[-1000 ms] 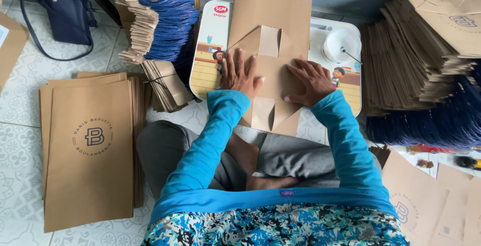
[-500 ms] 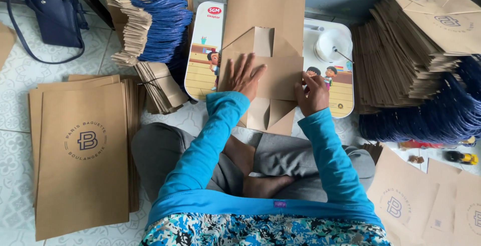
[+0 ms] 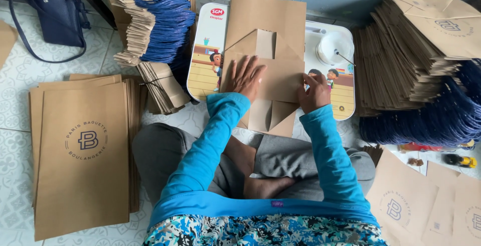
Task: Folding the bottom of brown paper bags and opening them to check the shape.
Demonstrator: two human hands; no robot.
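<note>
A flat brown paper bag (image 3: 270, 30) lies on a small white lap table (image 3: 205, 50) with cartoon pictures, its bottom end folded open into flaps. My left hand (image 3: 245, 77) presses flat on the folded flap, fingers spread. My right hand (image 3: 314, 91) pinches and presses the right edge of that same flap. Both arms wear bright blue sleeves. I sit cross-legged on the floor behind the table.
A stack of flat brown bags (image 3: 82, 150) lies at left. Bundles of blue cord handles with paper strips (image 3: 160, 25) sit beyond it. A tall pile of finished bags (image 3: 421, 50) is at right, a white glue pot (image 3: 333, 48) on the table, a dark handbag (image 3: 50, 10) far left.
My right hand has slid outward to the flap's right edge. My left hand stayed pressing on the fold. The view shifted slightly.
</note>
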